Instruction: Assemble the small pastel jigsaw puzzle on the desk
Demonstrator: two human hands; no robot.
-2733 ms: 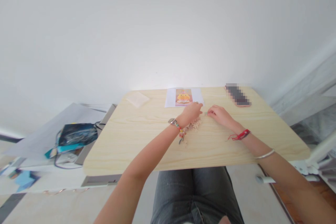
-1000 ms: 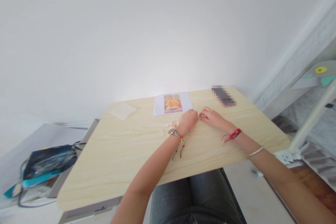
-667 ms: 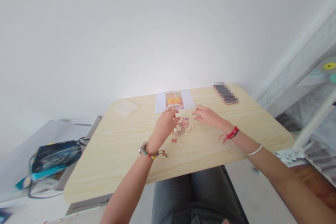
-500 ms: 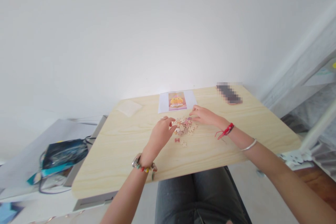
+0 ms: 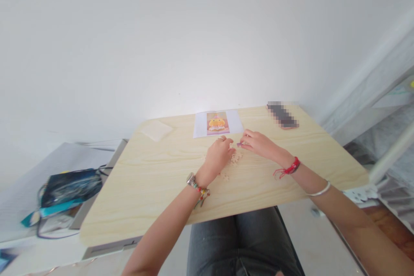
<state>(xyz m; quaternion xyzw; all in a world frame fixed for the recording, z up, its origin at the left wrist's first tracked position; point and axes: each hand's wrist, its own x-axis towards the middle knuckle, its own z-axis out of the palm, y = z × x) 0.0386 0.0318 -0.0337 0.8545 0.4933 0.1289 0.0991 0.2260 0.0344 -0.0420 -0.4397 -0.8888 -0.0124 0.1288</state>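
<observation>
A small pile of jigsaw puzzle pieces (image 5: 235,158) lies on the pale wooden table, most showing bare wood. My left hand (image 5: 219,154) reaches over the pile from the left and hides much of it. Its fingers are bent, with a gap between thumb and forefinger and nothing visible held there. At the pile's right, my right hand (image 5: 255,141) pinches a purple puzzle piece (image 5: 239,144) between thumb and fingers. A few loose puzzle pieces (image 5: 225,177) lie nearer the front edge, partly behind my left wrist.
Behind the pile lies a printed sheet (image 5: 217,123) with a yellow cartoon picture. A translucent flat bag or sheet (image 5: 157,130) is at the back left. A blurred-out phone (image 5: 282,115) lies at the back right. Beyond the table's left edge sits a dark bag (image 5: 71,187).
My left hand has moved right, over the pile. My right hand has shifted slightly right and now holds a purple puzzle piece away from the pile.
</observation>
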